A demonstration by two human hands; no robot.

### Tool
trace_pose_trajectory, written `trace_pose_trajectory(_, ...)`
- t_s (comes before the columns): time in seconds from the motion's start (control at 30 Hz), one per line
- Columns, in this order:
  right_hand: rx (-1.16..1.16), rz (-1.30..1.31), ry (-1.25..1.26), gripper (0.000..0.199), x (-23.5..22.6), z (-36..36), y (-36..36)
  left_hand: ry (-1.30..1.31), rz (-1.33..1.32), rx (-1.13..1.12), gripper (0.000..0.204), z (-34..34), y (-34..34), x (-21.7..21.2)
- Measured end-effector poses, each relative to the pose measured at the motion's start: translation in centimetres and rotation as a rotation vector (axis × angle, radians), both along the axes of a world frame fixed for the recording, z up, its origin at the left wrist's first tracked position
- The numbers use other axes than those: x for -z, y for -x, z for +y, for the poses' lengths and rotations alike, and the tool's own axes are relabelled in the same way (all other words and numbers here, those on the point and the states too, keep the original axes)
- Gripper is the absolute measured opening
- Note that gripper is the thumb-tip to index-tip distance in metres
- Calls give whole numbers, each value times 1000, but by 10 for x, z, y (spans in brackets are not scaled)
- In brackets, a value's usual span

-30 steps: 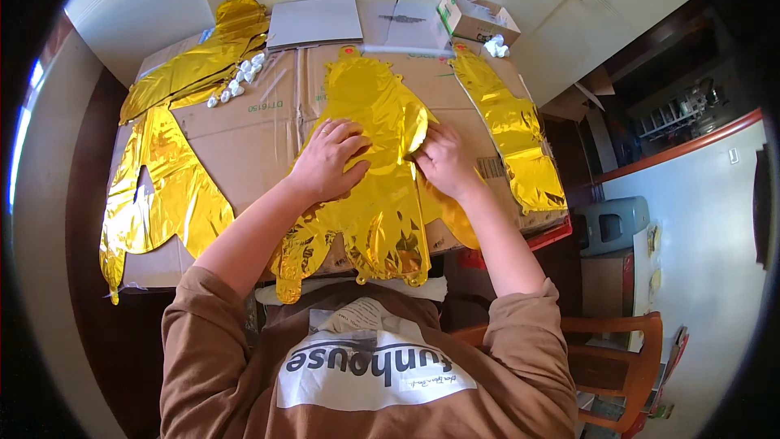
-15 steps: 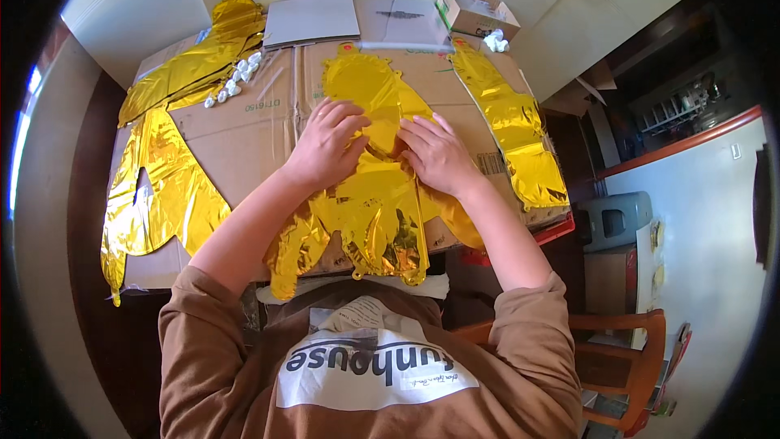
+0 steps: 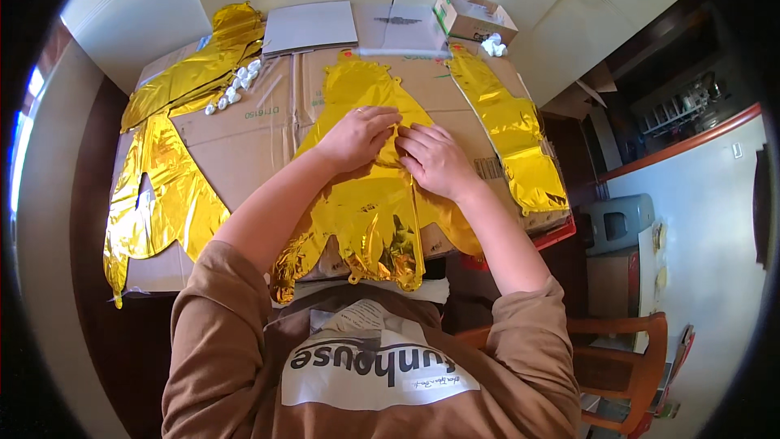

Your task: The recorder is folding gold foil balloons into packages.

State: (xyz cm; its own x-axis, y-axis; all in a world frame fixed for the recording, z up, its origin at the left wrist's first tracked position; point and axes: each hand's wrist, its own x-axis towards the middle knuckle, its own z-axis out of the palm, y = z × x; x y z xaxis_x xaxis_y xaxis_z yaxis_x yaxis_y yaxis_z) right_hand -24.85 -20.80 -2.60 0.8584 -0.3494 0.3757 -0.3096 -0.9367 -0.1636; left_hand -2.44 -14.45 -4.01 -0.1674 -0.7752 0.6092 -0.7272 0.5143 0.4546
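Head view: we had both hands flat on the gold foil balloon [image 3: 370, 211], which lay mid-surface on the flattened cardboard [image 3: 244, 138] and ran over the near edge. Left hand [image 3: 357, 136] pressed down, fingers together, gripping nothing. Right hand [image 3: 435, 158] just beside it, fingers pinching the foil at a crease. More gold foil pieces lay at far left [image 3: 158, 187] and right [image 3: 512, 134]. Small cardboard box [image 3: 474, 18] and white sheet [image 3: 311, 26] sat at the far edge.
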Motion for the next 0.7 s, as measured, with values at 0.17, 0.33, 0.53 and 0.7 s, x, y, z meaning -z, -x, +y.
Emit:
trace_pose_trajectory(0.17, 31, 59, 62, 32, -13, 0, 5, -13, 50, -167, 28, 52, -18, -15)
trace_pose_trajectory(0.33, 78, 82, -2, 35, -9, -7, 11, -145, -48, -159, 27, 112, -38, -13)
trace_pose_trajectory(0.53, 60, 80, -6, 35, -8, 6, 8, -77, -87, -140, 27, 131, -40, -13)
trace_pose_trajectory(0.7, 52, 95, 93, 35, -10, 9, -1, -80, -95, -129, 31, 134, -41, -10)
